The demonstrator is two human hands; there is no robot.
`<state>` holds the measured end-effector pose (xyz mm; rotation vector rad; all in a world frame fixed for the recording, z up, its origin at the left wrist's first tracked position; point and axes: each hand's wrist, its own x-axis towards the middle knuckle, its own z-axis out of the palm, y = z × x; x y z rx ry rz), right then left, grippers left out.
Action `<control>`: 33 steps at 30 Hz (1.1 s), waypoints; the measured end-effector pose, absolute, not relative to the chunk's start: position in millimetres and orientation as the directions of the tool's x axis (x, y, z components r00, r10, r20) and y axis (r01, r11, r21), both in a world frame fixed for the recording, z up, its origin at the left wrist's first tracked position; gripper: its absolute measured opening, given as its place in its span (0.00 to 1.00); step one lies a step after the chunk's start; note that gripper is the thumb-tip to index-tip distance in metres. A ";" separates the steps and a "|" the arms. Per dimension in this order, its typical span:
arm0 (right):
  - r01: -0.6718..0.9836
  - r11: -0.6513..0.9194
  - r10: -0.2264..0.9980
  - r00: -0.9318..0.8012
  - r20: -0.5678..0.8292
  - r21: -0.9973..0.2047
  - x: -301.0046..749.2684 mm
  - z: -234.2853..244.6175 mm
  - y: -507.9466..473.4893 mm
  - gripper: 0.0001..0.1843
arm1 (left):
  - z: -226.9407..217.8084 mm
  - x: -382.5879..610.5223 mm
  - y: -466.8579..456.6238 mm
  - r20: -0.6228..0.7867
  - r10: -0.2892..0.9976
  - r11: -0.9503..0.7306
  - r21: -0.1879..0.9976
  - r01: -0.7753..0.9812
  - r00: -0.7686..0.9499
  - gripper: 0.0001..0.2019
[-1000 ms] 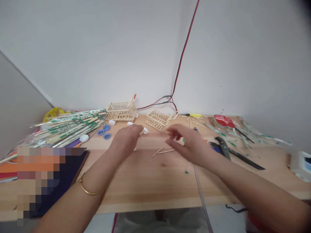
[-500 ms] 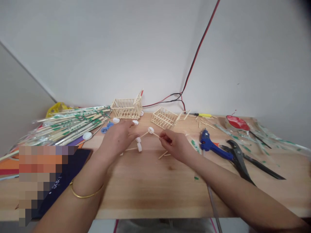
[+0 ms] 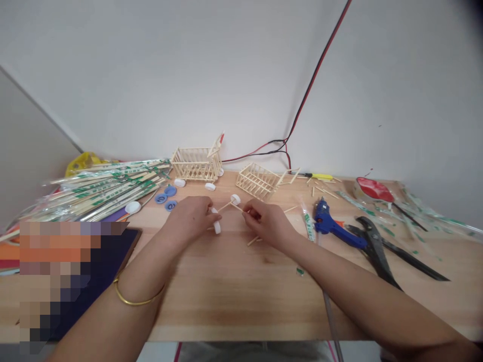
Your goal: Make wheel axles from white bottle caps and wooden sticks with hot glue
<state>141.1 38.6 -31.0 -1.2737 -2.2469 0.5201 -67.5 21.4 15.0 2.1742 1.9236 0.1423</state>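
Observation:
My left hand (image 3: 193, 215) has its thumb and fingers closed on a white bottle cap (image 3: 216, 213), and a thin wooden stick (image 3: 225, 206) runs from there toward the right. Another white cap touches it just below. My right hand (image 3: 266, 221) pinches the end of a short wooden stick (image 3: 237, 206). Where the two sticks come close together stands a further white cap (image 3: 235, 198), tilted on its edge. Behind the hands are a cart made of sticks (image 3: 196, 165) with white caps as wheels and a second stick frame (image 3: 257, 182) resting on the table.
Bundled sticks in plastic wrap (image 3: 109, 191) and blue caps (image 3: 161, 199) lie left. A dark blue case (image 3: 98, 281) lies front left. At right are a blue glue gun (image 3: 337, 229), black-handled pliers (image 3: 373, 251), a yellow-handled tool (image 3: 322, 177) and plastic wrappers (image 3: 411, 221).
My left thumb and fingers have come down and closed on the white cap. My right hand keeps its pinch on the stick, and the view has shifted slightly.

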 end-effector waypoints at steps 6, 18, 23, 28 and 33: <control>0.676 0.485 0.870 -0.434 0.233 -0.555 137.4 -31.6 40.7 0.03 | 11.8 -66.7 22.0 -0.058 0.990 -0.110 0.209 0.972 0.125 0.10; 0.689 0.457 0.885 -0.415 0.210 -0.563 134.2 -31.4 42.6 0.04 | 9.3 -66.7 21.8 -0.026 0.991 -0.128 0.188 0.974 0.135 0.09; 0.687 0.450 0.889 -0.402 0.217 -0.570 133.8 -31.6 43.8 0.04 | 10.2 -66.0 20.6 -0.033 0.991 -0.119 0.176 0.977 0.127 0.09; 0.689 0.455 0.888 -0.396 0.233 -0.564 132.8 -31.3 44.9 0.04 | 8.4 -65.3 19.6 -0.015 0.992 -0.123 0.155 0.980 0.126 0.10; 0.697 0.462 0.886 -0.392 0.249 -0.548 132.7 -31.8 44.6 0.04 | 7.1 -63.0 18.9 -0.006 0.991 -0.129 0.150 0.980 0.131 0.10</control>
